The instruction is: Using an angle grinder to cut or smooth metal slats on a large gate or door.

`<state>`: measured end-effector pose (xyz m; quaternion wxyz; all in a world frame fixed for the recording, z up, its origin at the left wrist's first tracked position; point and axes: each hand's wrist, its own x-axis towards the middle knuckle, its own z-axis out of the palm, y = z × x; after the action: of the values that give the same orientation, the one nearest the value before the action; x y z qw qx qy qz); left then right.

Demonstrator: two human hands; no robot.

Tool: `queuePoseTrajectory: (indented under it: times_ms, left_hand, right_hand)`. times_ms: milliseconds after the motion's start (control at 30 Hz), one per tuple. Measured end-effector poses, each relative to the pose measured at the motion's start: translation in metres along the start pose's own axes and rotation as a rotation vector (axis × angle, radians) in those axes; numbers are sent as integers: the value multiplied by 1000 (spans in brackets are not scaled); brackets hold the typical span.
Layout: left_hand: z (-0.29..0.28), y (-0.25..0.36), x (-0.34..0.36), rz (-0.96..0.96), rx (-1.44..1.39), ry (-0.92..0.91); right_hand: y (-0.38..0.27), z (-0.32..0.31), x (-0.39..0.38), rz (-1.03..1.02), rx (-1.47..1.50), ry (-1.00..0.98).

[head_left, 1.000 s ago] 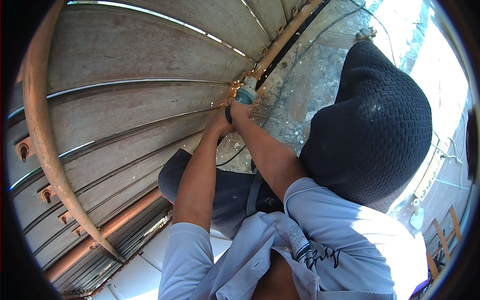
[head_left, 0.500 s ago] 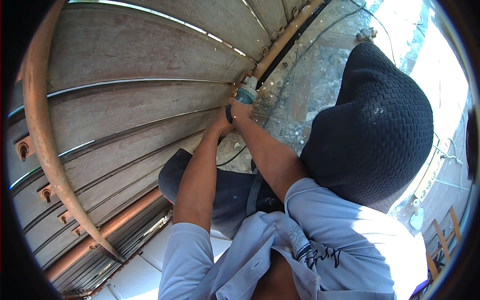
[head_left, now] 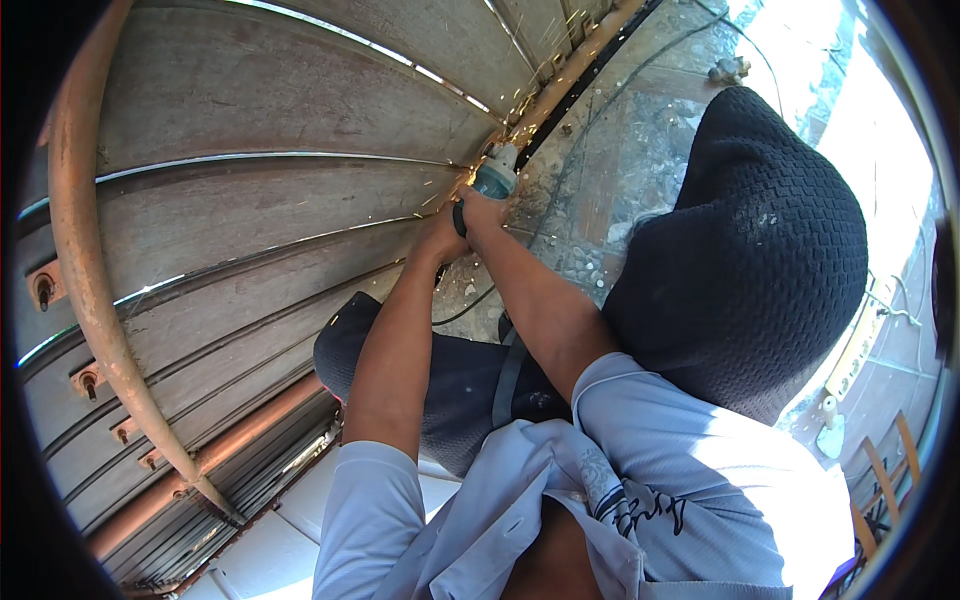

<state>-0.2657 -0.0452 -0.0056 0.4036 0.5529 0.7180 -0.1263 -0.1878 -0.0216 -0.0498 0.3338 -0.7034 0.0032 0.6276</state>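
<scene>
A teal angle grinder (head_left: 493, 181) with a grey metal head is held in both my hands. Its head is against a rusty orange pipe (head_left: 560, 88) at the foot of a slatted panel (head_left: 290, 95), and bright sparks fly up along the pipe and back over the slats. My right hand (head_left: 484, 214) wraps round the grinder body just behind the head. Closed beside it, farther back on the tool, is my left hand (head_left: 446, 237); its fingers are partly hidden. The disc itself cannot be made out behind the sparks.
A dark cable (head_left: 575, 150) runs over the stained floor (head_left: 600, 200). My knees in black textured trousers (head_left: 750, 250) flank the work. At left stands a curved rusty pipe (head_left: 85, 250) with bolted brackets. A yellowish power strip (head_left: 855, 355) lies at right.
Far more sparks now spray from the grinder head, spreading up the pipe and toward my hands. The grinder has shifted very slightly; both hands keep their grip.
</scene>
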Motion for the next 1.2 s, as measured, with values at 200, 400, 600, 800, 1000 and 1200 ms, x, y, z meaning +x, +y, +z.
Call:
queuePoseTrajectory:
  times_ms: [200, 400, 600, 800, 1000, 1200]
  left_hand:
    - [-3, -21, -10, -2, -16, 28]
    - [-8, 11, -25, -84, -44, 39]
    - [-16, 17, -33, -83, -81, 13]
    - [-17, 27, -33, -59, -77, 23]
    - [-14, 19, -28, -15, -107, 67]
    - [-14, 24, -32, -94, -19, -38]
  right_hand:
    - [-13, -1, -36, 77, -12, -69]
    - [-9, -9, -27, 108, -10, -64]
    - [-2, -3, -23, 138, -20, -75]
    - [-8, -10, -22, 88, -15, -66]
    - [-13, -6, -24, 102, -35, -56]
    - [-9, -15, -26, 166, -90, -73]
